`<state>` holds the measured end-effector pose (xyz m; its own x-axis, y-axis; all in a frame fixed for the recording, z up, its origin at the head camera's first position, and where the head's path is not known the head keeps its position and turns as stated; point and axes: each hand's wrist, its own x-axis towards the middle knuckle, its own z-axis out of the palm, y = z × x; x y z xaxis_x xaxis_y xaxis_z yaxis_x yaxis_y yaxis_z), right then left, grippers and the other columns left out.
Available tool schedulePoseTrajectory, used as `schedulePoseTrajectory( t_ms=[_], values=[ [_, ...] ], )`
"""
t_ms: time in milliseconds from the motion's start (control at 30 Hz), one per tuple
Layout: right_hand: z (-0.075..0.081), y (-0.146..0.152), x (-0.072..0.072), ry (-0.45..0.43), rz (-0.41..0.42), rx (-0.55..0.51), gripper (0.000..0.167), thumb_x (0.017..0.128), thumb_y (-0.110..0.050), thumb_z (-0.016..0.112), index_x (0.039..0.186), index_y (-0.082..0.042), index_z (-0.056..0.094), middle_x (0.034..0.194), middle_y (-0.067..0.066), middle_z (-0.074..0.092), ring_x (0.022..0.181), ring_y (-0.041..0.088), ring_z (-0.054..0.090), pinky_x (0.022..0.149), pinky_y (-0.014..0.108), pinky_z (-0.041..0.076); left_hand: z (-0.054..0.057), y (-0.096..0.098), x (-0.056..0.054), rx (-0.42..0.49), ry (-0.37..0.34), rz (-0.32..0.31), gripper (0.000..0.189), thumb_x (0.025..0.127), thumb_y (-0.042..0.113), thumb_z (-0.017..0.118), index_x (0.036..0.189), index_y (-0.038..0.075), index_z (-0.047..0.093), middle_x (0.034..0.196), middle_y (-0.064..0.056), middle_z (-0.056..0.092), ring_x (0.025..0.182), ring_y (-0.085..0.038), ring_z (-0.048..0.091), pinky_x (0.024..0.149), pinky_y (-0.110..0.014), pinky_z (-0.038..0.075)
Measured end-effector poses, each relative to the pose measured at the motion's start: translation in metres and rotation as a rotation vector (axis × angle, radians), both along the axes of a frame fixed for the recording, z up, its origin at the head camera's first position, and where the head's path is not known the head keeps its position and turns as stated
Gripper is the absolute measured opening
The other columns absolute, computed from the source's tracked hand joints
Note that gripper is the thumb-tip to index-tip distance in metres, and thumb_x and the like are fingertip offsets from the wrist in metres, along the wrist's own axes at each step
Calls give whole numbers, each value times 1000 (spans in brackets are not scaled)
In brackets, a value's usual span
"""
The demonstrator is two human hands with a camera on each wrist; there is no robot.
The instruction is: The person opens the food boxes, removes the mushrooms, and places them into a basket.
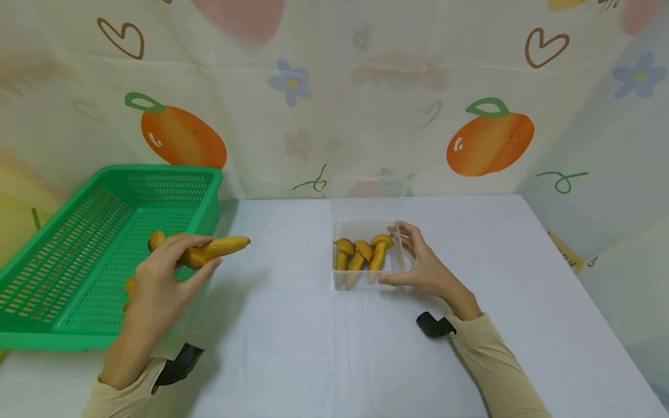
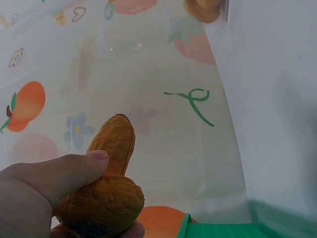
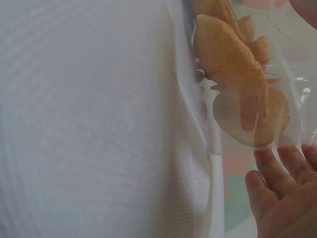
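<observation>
In the head view my left hand pinches a yellow-brown mushroom over the right side of the green basket, its stem pointing right. The left wrist view shows my thumb across this mushroom, the rounded cap nearest the camera. A clear plastic box stands mid-table, its lid raised at the back. Inside lie three mushrooms side by side, caps toward the back. My right hand grips the box's right side, thumb in front and fingers behind. Through the clear wall, the right wrist view shows mushrooms close up.
More mushrooms lie in the basket, partly hidden behind my left hand. A white cloth covers the table. Behind it hangs a patterned curtain with oranges, hearts and flowers.
</observation>
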<state>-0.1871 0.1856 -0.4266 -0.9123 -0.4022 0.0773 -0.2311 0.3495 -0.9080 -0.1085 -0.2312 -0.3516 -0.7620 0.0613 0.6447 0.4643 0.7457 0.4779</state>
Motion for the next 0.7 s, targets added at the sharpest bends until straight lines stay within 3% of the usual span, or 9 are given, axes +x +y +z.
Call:
schedulePoseTrajectory(
  t_ms=[367,533,600,700],
  values=[
    [-1,0,0,-12,-6,11,115,68,-17,92,154,-11,15,158,9,31,148,40,26,120,61,20,-6,-22,2,24,2,42,49,69,-18,79,115,-5,67,106,-18,65,93,19,49,77,4,41],
    [0,-1,0,-12,-11,11,115,68,-16,92,154,-12,15,158,9,31,148,40,26,120,61,20,-6,-31,5,20,-5,52,48,73,-16,77,118,-4,67,110,-20,64,108,18,48,81,5,39],
    [0,-1,0,-19,-14,9,115,68,-16,92,154,-12,15,158,9,31,148,41,25,120,62,20,-5,-36,5,18,-8,51,47,74,-15,77,119,-4,67,113,-11,64,110,18,47,81,5,39],
    [0,0,0,-28,-18,8,115,69,-16,92,154,-12,15,158,8,31,148,41,25,120,63,19,-6,-43,5,5,-4,68,45,75,-13,77,118,-4,66,118,13,58,100,19,48,72,5,38]
  ],
)
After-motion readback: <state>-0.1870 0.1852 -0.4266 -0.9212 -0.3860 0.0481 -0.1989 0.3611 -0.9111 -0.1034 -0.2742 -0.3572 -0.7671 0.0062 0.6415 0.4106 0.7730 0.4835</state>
